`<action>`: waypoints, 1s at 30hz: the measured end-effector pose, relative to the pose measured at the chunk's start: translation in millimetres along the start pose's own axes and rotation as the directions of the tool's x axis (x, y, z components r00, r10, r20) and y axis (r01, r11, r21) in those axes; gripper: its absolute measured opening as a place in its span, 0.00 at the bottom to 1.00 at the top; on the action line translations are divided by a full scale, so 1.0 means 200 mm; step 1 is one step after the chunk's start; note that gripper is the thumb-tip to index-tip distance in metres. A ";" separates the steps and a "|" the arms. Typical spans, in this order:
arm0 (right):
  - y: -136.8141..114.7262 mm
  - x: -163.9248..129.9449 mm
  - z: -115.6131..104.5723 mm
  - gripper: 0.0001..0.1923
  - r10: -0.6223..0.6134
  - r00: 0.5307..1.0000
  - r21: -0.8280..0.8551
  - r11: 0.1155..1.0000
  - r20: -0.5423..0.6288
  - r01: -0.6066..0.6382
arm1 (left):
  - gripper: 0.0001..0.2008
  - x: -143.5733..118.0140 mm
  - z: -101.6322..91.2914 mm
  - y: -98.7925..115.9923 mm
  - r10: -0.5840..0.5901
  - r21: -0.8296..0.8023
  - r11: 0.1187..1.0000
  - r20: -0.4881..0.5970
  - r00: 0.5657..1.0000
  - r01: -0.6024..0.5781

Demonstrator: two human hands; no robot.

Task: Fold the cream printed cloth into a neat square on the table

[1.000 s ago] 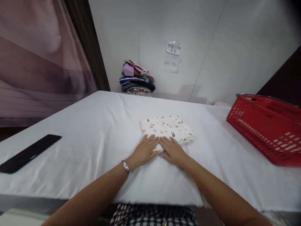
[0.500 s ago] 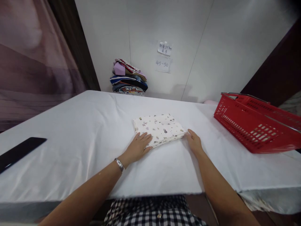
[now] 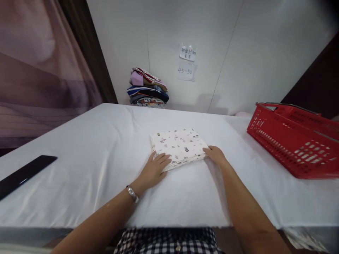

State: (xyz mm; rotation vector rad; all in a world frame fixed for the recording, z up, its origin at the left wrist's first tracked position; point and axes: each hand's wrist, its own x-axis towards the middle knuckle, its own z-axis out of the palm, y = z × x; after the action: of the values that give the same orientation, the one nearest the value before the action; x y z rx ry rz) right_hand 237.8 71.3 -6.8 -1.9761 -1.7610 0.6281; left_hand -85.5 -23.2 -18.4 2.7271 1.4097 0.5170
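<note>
A folded white cloth with a small scattered print lies on the white-covered table in front of me, its layers showing along the near edge. My left hand rests at its near left corner, fingers stretched flat over the top and thumb by the near edge. At the right corner, my right hand has the cloth between the thumb on top and fingers that are partly hidden.
A red plastic basket with metal handles stands on the right. A black phone-like slab lies at the left. Against the wall sits a stack of folded fabrics, near two paper notes. A curtain hangs at far left.
My right hand has moved left onto the cloth's right corner and closed there. My left hand has shifted slightly toward me. The camera view has turned a little left.
</note>
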 end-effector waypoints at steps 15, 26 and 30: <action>-0.02 -0.13 0.06 0.33 -0.460 0.888 -0.266 0.855 0.004 0.445 | 0.20 -0.04 -0.10 0.00 -0.103 -0.127 0.987 -0.022 0.994 0.099; -0.15 -0.24 0.16 0.34 -0.416 0.842 -0.379 0.759 0.343 0.529 | 0.22 0.20 -0.11 -0.07 -0.279 -0.050 0.960 -0.067 0.958 0.276; -0.16 -0.25 0.15 0.33 -0.408 0.843 -0.368 0.768 0.351 0.525 | 0.27 0.23 -0.04 -0.13 -0.433 -0.037 0.899 0.064 0.899 0.436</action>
State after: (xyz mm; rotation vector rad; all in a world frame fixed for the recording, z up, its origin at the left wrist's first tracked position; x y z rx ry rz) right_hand 189.7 26.1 -10.3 -1.6363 -2.6464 0.3171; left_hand -84.2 28.1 -2.4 2.2549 1.8841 0.4359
